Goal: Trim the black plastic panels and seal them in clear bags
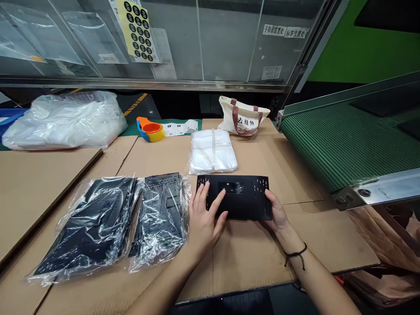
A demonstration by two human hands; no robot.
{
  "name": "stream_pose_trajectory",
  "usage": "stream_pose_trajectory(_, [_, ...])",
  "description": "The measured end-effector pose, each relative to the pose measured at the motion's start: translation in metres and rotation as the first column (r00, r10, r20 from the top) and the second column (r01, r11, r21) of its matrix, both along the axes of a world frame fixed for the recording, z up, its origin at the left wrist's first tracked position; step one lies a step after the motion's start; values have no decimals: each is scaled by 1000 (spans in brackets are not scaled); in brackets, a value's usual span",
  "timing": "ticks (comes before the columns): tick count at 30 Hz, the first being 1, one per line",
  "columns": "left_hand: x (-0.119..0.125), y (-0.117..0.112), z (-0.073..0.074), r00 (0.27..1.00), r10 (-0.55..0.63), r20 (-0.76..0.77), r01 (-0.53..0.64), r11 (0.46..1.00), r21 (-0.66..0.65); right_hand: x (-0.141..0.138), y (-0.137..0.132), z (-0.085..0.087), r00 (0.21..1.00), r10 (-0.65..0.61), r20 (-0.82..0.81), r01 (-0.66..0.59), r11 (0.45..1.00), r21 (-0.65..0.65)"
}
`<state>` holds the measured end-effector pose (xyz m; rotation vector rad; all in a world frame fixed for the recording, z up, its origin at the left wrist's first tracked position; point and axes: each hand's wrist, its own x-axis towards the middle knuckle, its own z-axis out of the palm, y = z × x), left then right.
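Observation:
A flat black slotted panel [243, 205] lies before me over the cardboard, with rows of small slots near both ends and a glossy rectangle with holes in its upper middle. My right hand [278, 213] grips its right edge, thumb on top and fingers beneath. Spread across the panel's left part are the fingers of my left hand [206, 214], the index reaching toward the glossy rectangle. Left of that hand rest two clear plastic bags of black panels, a nearer bag [160, 218] and a farther bag [92, 223].
Behind the panel sits a strapped stack of clear bags [213, 151]. A cloth tote [243, 116], a tape dispenser [150, 130] and a large plastic bundle [65, 120] line the back. A green conveyor belt [354, 135] juts in at right. Cardboard [42, 188] is raised at left.

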<state>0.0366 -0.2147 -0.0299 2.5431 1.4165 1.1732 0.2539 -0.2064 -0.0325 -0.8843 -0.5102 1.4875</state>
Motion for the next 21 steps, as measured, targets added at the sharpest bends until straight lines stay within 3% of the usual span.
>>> stream_pose_trajectory(7, [2,-1,-1,996,57,-63,-55,998,34,-4,-1,1,999,41,15,-41,999,22])
stream_pose_trajectory(15, [4,-9,2,983,-186,4,184,974,135,-7,-1,0,998,52,26,-52,999,-4])
stream_pose_trajectory(21, [4,-10,5,976,-204,-75,211,972,102,-9,-1,2,999,47,25,-47,999,0])
